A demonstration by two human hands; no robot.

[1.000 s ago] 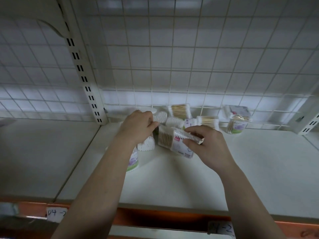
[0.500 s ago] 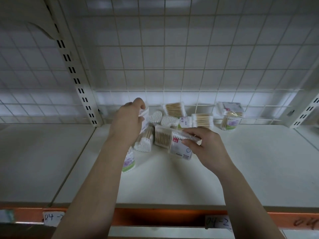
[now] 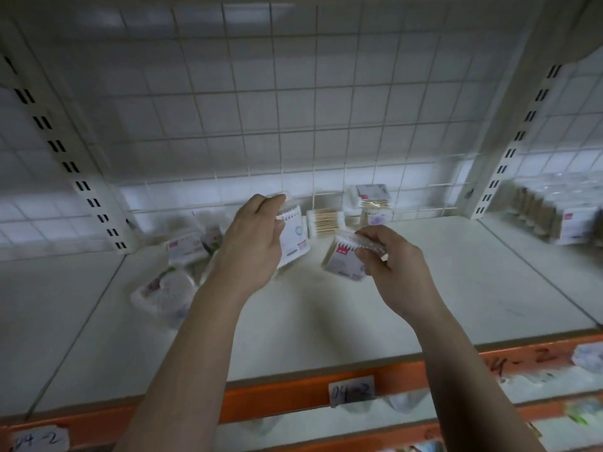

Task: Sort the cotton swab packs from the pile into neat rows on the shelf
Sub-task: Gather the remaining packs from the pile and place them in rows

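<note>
My left hand (image 3: 253,246) grips a flat white cotton swab pack (image 3: 292,234), lifted above the shelf (image 3: 440,282). My right hand (image 3: 396,272) pinches another clear pack of wooden swabs (image 3: 344,259) by its top edge, also raised off the shelf. A loose pile of swab packs (image 3: 182,256) lies to the left, with a heart-shaped pack (image 3: 166,291) in front. Near the back mesh a pack of wooden swabs (image 3: 324,221) lies flat and another pack (image 3: 372,200) stands behind it. The view is motion-blurred.
A white wire mesh (image 3: 293,125) backs the shelf, with slotted uprights (image 3: 75,177) on the left and right (image 3: 509,154). Rows of packs (image 3: 554,213) stand on the adjoining shelf at right. An orange front rail (image 3: 293,396) carries paper labels.
My left hand has lifted a white pack out of the pile and moved right. My right hand has raised its pack off the shelf. The view has swung right.
</note>
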